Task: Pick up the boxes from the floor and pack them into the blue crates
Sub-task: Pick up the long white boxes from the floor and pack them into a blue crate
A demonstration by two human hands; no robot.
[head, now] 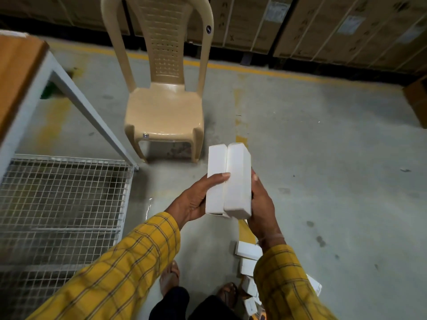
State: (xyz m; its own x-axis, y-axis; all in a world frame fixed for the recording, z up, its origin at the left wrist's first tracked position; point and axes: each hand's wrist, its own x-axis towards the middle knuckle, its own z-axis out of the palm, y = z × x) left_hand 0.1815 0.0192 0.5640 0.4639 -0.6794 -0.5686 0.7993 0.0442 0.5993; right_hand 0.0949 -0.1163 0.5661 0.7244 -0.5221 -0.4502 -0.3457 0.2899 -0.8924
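White boxes [227,181] clamped side by side between both hands [231,199]; more boxes on floor [248,250].

Chair [161,105]: beige plastic, upright on the concrete floor [323,158], seat bare, back perforated.
Table [16,72]: far left, wooden top on a pale metal frame, one brace slanting down toward the chair's front leg.
Mesh shelf [62,204]: white wire grid, low under the table.
Yellow line [265,71]: painted across the floor behind the chair.
Cartons [323,26]: brown, strapped, stacked along the back.
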